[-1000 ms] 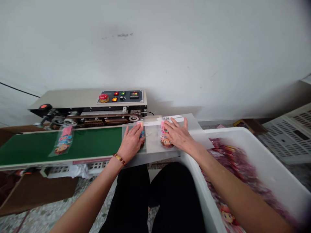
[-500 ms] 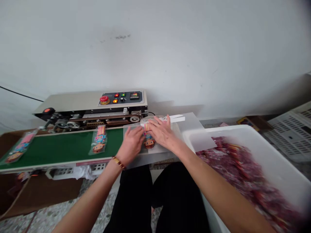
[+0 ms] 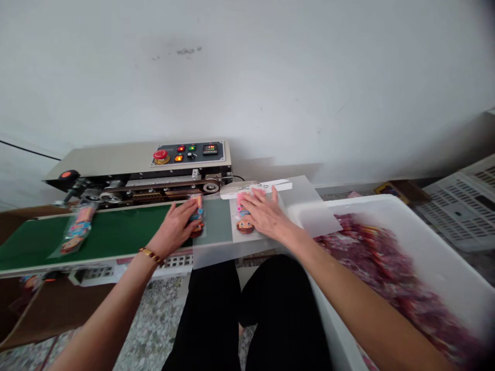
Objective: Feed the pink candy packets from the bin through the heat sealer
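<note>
**Two packets at the sealer's infeed**

Left hand (image 3: 175,229): arm stretched forward and leftward, palm down, fingers flat over a cartoon-printed packet (image 3: 197,220) on the green conveyor belt (image 3: 116,234), near the belt's right end. Pressing, not clenched; fingers lie open on the film. Gold bracelet (image 3: 150,255) at the wrist.

Right hand (image 3: 266,216): palm down, fingers spread, resting on a second packet (image 3: 244,219) that lies on the pale feed plate (image 3: 247,242), just right of the belt. Flat contact only; nothing gripped.

Edges and room: the sealing machine (image 3: 147,165) runs along the belt's far edge, its control panel (image 3: 185,152) facing up. The first packet's top end sits close to the sealing track. A third packet (image 3: 75,234) rides far down the belt at the left, well apart from the hands. The stretch of belt between it and the left hand is bare. The white bin (image 3: 386,206) of packets stands hard against the right forearm; the person's knees sit below the plate's near edge.

Change since half a second ago: both hands were bunched together at the plate; the left has now moved left onto the belt with its packet, and the hands stand apart. The earlier belt packet has travelled farther left.
</note>
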`<state>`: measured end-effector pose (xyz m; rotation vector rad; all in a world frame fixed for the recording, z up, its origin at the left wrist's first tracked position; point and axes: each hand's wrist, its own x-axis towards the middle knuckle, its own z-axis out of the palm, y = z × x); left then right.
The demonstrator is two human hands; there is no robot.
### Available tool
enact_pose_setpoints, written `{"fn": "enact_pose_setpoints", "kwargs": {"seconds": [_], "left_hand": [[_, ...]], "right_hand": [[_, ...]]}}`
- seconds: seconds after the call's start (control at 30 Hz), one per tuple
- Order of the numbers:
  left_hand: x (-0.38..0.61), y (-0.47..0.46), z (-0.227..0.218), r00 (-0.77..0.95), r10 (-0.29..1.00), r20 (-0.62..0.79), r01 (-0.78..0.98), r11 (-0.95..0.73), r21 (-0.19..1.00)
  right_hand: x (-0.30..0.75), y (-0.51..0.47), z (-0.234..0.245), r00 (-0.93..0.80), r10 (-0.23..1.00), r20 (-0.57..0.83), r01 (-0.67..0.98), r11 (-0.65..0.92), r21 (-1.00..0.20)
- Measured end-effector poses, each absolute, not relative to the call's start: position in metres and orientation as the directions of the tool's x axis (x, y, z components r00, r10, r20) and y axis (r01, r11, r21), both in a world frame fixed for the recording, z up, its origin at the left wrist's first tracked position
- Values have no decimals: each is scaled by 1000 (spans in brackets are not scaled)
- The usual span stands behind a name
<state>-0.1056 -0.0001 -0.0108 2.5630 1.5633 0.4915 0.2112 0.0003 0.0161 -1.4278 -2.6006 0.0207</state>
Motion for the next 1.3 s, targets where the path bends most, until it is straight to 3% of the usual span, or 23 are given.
{"fn": "enact_pose_setpoints", "kwargs": {"seconds": [0.13,0.3,0.43,0.7,0.87,0.97,1.1,1.3], "left_hand": [[-102,-6,0,301,894,332,901,-380,207],[-20,-5,4,494,817,296,761,-572,307],[11,-2,-5,503,831,237,774,-556,303],[-83,-1,-14,450,877,169,811,-481,334],[-123,-9,-2,360,899,248,890,-411,199],[-93,-10,7,382,868,318,868,-455,200],[-26,-4,7,549,801,238,758,-597,263],[8,-13,-9,449,867,217,847,-490,207]], "right_hand": [[181,6,15,-555,814,170,806,577,-133],[191,3,24,-504,848,163,831,528,-176],[226,-3,31,-403,904,141,899,420,-123],[222,-3,17,-448,891,81,879,455,-144],[179,8,12,-536,837,112,814,548,-195],[165,10,15,-550,825,131,795,565,-218],[180,4,25,-513,848,134,821,530,-212],[249,-23,31,-398,909,120,893,414,-175]]}}
